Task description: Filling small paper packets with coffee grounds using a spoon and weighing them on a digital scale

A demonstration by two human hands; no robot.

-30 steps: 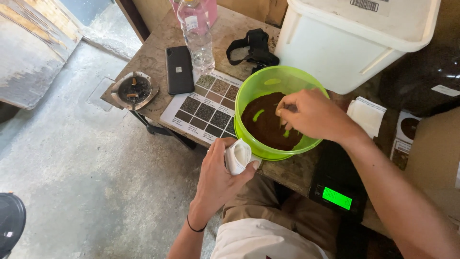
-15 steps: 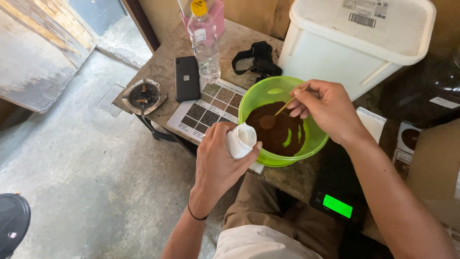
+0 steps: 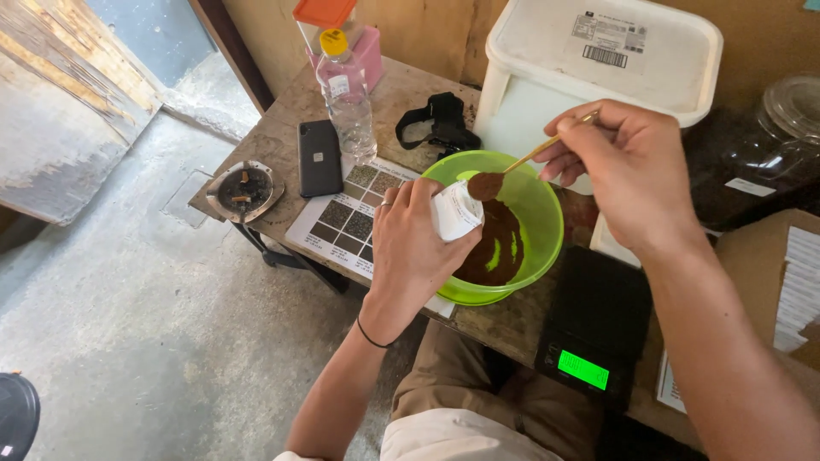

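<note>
The left hand [image 3: 414, 248] was clenched round a small white container [image 3: 454, 211], tilted toward the spoon [image 3: 512, 171] — its heaped bowl of brown powder hung just beside the container's mouth, handle running up-right into the right hand's [image 3: 628, 175] pinched fingers. Both hovered over the green bowl [image 3: 538, 213] on the wooden table [image 3: 282, 128], scale [image 3: 594, 329] near.

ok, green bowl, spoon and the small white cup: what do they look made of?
Green bowl: likely plastic, glossy and slightly translucent, light glows through the wall. Spoon, held in the right hand: looks like wood or bamboo, tan, matte, thin handle. Small white cup, in the left hand: smooth and opaque, plastic or paper; can't tell.
</note>
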